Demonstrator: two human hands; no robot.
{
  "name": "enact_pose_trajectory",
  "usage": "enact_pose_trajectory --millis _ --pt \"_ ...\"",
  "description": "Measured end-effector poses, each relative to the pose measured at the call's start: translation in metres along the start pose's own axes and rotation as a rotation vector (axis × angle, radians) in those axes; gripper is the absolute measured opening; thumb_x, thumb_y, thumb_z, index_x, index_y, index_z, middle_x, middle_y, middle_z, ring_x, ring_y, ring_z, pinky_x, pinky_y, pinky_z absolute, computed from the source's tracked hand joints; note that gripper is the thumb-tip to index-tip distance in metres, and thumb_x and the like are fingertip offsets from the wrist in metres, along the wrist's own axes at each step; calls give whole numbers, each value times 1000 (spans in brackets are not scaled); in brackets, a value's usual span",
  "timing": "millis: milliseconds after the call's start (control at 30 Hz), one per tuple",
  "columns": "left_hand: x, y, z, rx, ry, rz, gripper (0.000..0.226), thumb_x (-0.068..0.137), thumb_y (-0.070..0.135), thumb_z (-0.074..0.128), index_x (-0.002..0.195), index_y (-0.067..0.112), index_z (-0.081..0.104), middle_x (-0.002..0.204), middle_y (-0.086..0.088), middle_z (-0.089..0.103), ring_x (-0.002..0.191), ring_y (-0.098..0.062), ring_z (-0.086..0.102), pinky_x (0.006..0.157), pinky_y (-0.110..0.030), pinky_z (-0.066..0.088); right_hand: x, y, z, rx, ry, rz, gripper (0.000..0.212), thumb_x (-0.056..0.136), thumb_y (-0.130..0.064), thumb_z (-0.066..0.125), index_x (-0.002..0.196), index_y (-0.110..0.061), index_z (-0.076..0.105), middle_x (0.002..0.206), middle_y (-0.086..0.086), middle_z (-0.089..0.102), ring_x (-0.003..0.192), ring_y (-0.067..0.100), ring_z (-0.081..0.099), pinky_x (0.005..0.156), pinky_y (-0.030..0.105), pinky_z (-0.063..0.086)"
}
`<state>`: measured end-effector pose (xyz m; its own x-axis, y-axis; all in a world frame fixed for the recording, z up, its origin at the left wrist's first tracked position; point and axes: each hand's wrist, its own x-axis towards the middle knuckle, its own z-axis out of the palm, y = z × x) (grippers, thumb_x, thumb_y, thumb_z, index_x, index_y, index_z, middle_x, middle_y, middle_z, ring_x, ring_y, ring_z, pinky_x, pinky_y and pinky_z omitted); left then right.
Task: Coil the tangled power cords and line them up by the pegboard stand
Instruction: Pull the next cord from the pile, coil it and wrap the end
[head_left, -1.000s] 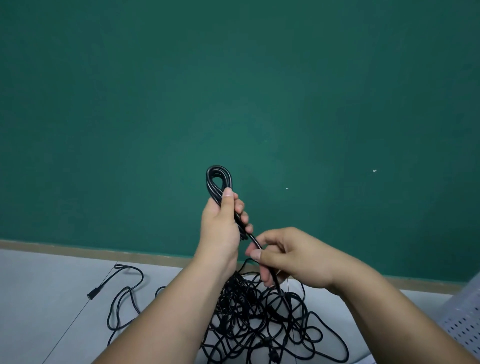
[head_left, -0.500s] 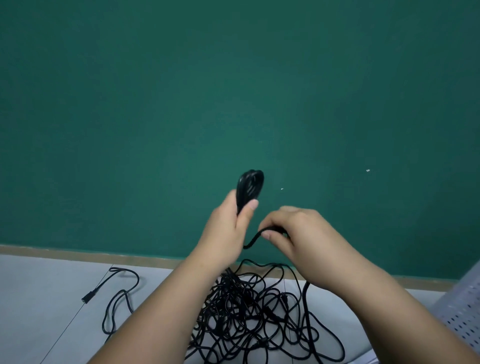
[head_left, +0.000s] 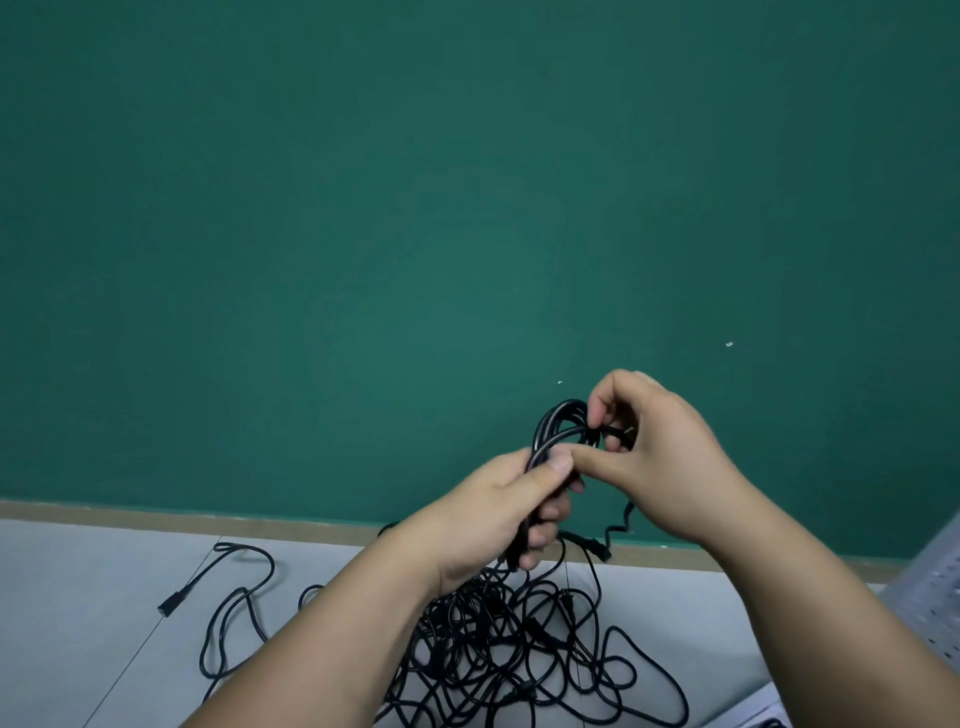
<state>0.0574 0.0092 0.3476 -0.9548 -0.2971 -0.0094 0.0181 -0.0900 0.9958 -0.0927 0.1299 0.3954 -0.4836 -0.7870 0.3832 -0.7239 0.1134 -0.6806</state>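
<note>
Your right hand (head_left: 660, 467) climbed up and pinched the cord end (head_left: 621, 431). Your left hand (head_left: 498, 514) gripped the coil (head_left: 558, 415), nearly wrapped. The tangled pile (head_left: 519, 649) lay at six o'clock, below.

Fills most of the frame from the top down: a dark green wall (head_left: 363, 208), matte and evenly painted. Carries two small white specks, one right of centre (head_left: 729, 344), a fainter one lower and nearer the middle (head_left: 559, 382). Ends below in a tan baseboard strip (head_left: 156, 512) running across the frame. Beneath that, pale grey floor (head_left: 78, 623), crossed at lower left by a thin diagonal seam (head_left: 147, 639).
</note>
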Motion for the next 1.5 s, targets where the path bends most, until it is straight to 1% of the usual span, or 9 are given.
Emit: enact_pose_trajectory --millis 200,433,600,833,1033,1133,1267,1400,1500 --pt "4 1 -7 -123 224 71 31 112 40 45 109 11 54 72 5 40 56 -11 36 48 -26 34 0 18 3 389 -192 202 14 99 -7 70 111 -10 62 94 8 71 83 20 78 84 35 58" --pt "5 -14 -12 431 262 131 14 109 39 50 100 29 53 76 -1 60 64 -16 60 58 -34 51 3 1 13 295 177 138 4 98 -26 74 97 -28 78 82 5 75 62 18 69 65 34 61" --pt "8 -19 -3 287 216 177 10 112 25 48 115 18 56 97 -2 73 98 -24 77 87 -48 62 2 0 24 279 316 143 6 95 -29 78 89 -31 78 74 -8 74 64 17 69 70 34 58" --pt "6 -16 17 -8 96 123 15 114 19 44 126 11 48 94 -14 71 88 -40 75 79 -43 63 2 5 33 408 326 251 5 93 -32 80 89 -30 81 63 -15 65 60 11 58 64 33 52" --pt "6 -16 15 65 82 185 12 112 21 48 115 9 50 80 -8 56 73 -30 65 72 -37 59 1 -3 35 583 239 323 7 101 -24 71 98 -19 75 71 7 65 54 11 57 51 23 47" --pt "6 -16 13 42 39 162 11 112 22 52 107 13 46 77 -2 50 64 -23 54 67 -42 59 3 3 29 520 241 340 7 98 -27 75 94 -21 77 79 2 67 64 6 56 61 24 45" --pt "4 -13 10 87 22 129 5 112 16 51 113 12 53 76 -4 55 60 -21 54 52 -33 50 4 8 27 582 130 336 10 104 -19 66 101 -23 75 70 0 57 52 12 46 47 23 38" --pt "3 -14 9 95 -9 89 14 112 14 49 98 14 47 72 0 46 59 -20 54 59 -37 54 3 5 31 341 54 239 36 108 -16 46 106 -35 76 65 -26 64 61 3 53 63 26 43" --pt "3 -15 9 134 -37 78 17 111 16 49 95 17 45 71 2 42 58 -17 46 58 -37 52 1 0 30 250 -9 205 31 109 -31 42 102 -37 72 91 -16 74 90 9 67 84 35 54"
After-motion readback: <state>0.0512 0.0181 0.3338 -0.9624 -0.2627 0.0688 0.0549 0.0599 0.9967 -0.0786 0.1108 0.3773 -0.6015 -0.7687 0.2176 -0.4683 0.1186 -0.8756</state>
